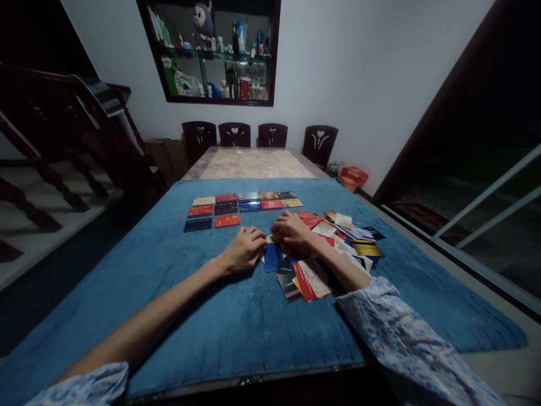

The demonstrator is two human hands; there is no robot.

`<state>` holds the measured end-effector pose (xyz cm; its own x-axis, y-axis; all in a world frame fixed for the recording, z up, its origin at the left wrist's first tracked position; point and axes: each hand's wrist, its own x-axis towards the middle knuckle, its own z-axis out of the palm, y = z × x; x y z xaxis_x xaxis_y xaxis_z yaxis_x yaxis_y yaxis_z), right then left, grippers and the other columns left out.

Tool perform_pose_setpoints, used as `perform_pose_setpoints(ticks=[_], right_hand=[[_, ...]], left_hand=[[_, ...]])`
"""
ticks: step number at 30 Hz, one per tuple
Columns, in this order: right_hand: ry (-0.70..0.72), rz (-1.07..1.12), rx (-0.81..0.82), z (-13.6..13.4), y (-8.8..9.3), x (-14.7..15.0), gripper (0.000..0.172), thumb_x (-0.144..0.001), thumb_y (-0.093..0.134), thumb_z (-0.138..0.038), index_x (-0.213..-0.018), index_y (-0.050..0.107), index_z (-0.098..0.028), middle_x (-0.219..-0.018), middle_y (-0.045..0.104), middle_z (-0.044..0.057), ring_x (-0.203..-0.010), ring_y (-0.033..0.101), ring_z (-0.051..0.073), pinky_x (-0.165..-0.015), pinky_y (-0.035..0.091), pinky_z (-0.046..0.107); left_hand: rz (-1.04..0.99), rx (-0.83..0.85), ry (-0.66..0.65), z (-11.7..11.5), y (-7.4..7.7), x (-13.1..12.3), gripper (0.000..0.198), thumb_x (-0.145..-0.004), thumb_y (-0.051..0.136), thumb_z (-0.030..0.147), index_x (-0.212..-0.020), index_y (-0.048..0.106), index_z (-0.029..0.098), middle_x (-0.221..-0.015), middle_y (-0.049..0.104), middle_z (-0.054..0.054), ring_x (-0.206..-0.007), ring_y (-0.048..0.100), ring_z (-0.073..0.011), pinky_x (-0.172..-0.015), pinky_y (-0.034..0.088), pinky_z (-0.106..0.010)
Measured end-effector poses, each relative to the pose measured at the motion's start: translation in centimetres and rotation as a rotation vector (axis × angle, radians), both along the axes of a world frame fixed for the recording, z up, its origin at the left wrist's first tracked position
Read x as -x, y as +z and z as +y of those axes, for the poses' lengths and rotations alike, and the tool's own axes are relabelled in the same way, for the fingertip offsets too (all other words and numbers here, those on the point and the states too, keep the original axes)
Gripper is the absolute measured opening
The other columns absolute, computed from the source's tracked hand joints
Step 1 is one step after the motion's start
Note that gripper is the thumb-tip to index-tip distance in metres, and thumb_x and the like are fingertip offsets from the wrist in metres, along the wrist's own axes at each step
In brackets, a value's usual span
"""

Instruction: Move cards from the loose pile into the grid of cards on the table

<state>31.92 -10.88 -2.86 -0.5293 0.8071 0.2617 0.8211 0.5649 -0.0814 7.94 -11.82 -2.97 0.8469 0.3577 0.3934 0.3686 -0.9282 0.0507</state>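
Note:
My left hand (245, 251) rests low over the cloth with its fingers curled, the tips at the left edge of a pale card (271, 239). Opposite it, my right hand (292, 230) is also closed, its fingertips at the same card's upper right side; the fingers hide most of it. Just below lies a blue card (271, 258). Under and around my right forearm spreads a loose pile of cards, among them a red and white card (311, 279), a dark grey card (289, 286) and a gold card (367, 248).
Beyond my hands, several cards lie in neat rows, including an orange-red card (227, 220) and a dark blue card (198, 224). A blue cloth (177, 299) covers the near table. Chairs (234, 135) stand at the far end, below a wall cabinet (220, 102).

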Motion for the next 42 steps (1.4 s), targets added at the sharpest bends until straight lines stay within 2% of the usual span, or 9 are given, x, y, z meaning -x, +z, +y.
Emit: perform_pose_setpoints(ticks=[4, 8, 12, 18, 23, 30, 36, 40, 42], right_hand=[[0.015, 0.078, -0.035, -0.9, -1.2, -0.4, 0.017, -0.093, 0.057, -0.027, -0.093, 0.073, -0.021, -0.092, 0.068, 0.008, -0.093, 0.047, 0.023, -0.078, 0.034, 0.035], [0.078, 0.138, -0.039, -1.2, -2.1, -0.6, 0.021, -0.091, 0.057, -0.019, -0.103, 0.074, -0.023, -0.103, 0.07, 0.009, -0.097, 0.05, 0.023, -0.085, 0.038, 0.037], [0.13, 0.172, -0.033, -1.5, -2.4, -0.4, 0.032, -0.086, 0.057, -0.012, -0.111, 0.073, -0.025, -0.117, 0.07, 0.007, -0.104, 0.051, 0.024, -0.091, 0.04, 0.041], [0.205, 0.174, -0.02, -2.3, -2.4, -0.1, 0.047, -0.081, 0.056, -0.006, -0.121, 0.071, -0.025, -0.122, 0.07, 0.007, -0.113, 0.05, 0.027, -0.095, 0.042, 0.046], [0.225, 0.185, -0.029, -2.8, -2.2, 0.1, 0.04, -0.086, 0.057, -0.013, -0.121, 0.071, -0.025, -0.124, 0.07, 0.007, -0.118, 0.05, 0.028, -0.1, 0.04, 0.049], [0.164, 0.202, -0.001, -3.7, -1.6, 0.3, 0.031, -0.088, 0.064, -0.028, -0.118, 0.072, -0.021, -0.128, 0.069, 0.008, -0.124, 0.048, 0.029, -0.103, 0.039, 0.05], [0.115, 0.182, 0.002, -3.8, -1.5, 0.1, 0.029, -0.09, 0.065, -0.036, -0.114, 0.073, -0.022, -0.124, 0.071, 0.009, -0.122, 0.049, 0.029, -0.099, 0.038, 0.05], [0.121, 0.191, -0.031, -3.6, -1.9, -0.1, 0.028, -0.089, 0.067, -0.039, -0.109, 0.074, -0.021, -0.121, 0.072, 0.009, -0.118, 0.049, 0.029, -0.098, 0.039, 0.049], [0.126, 0.199, -0.041, -3.6, -2.1, -0.1, 0.027, -0.089, 0.068, -0.039, -0.107, 0.074, -0.021, -0.119, 0.072, 0.009, -0.117, 0.049, 0.029, -0.097, 0.039, 0.048]], left_hand=[[0.022, 0.037, -0.033, -1.0, -0.3, -0.5, 0.022, -0.096, 0.05, 0.027, -0.109, 0.065, 0.018, -0.121, 0.065, -0.012, -0.115, 0.051, -0.0282, -0.094, 0.036, -0.048], [0.037, 0.072, -0.014, -1.3, -1.0, -0.6, 0.028, -0.095, 0.055, 0.035, -0.116, 0.065, 0.02, -0.13, 0.062, -0.014, -0.122, 0.047, -0.0317, -0.098, 0.033, -0.054], [0.034, 0.093, 0.019, -1.0, -1.4, -0.4, 0.031, -0.094, 0.057, 0.033, -0.121, 0.064, 0.022, -0.133, 0.059, -0.014, -0.123, 0.046, -0.0323, -0.1, 0.032, -0.056], [0.029, 0.066, 0.075, 0.0, -1.2, 0.5, 0.026, -0.093, 0.056, 0.025, -0.116, 0.068, 0.024, -0.126, 0.06, -0.013, -0.118, 0.047, -0.0299, -0.097, 0.033, -0.054], [0.01, 0.034, 0.124, 0.6, -1.4, 1.2, 0.026, -0.095, 0.05, 0.019, -0.111, 0.07, 0.025, -0.113, 0.064, -0.011, -0.109, 0.05, -0.0265, -0.093, 0.034, -0.049], [0.007, -0.026, 0.131, 0.6, -1.5, 1.4, 0.031, -0.094, 0.047, 0.014, -0.113, 0.07, 0.023, -0.099, 0.067, -0.008, -0.095, 0.052, -0.0226, -0.091, 0.032, -0.047], [-0.055, -0.019, 0.07, -0.1, -0.9, 1.7, 0.024, -0.094, 0.053, 0.032, -0.101, 0.072, 0.019, -0.096, 0.067, -0.009, -0.094, 0.054, -0.0233, -0.09, 0.034, -0.045], [-0.023, -0.012, 0.05, -0.5, -0.6, 1.7, 0.04, -0.088, 0.058, 0.051, -0.106, 0.07, 0.018, -0.1, 0.067, -0.011, -0.094, 0.053, -0.0259, -0.089, 0.036, -0.047], [0.001, -0.009, 0.053, -0.6, -0.5, 1.7, 0.045, -0.087, 0.059, 0.054, -0.109, 0.069, 0.017, -0.102, 0.066, -0.012, -0.094, 0.053, -0.0264, -0.087, 0.038, -0.046]])
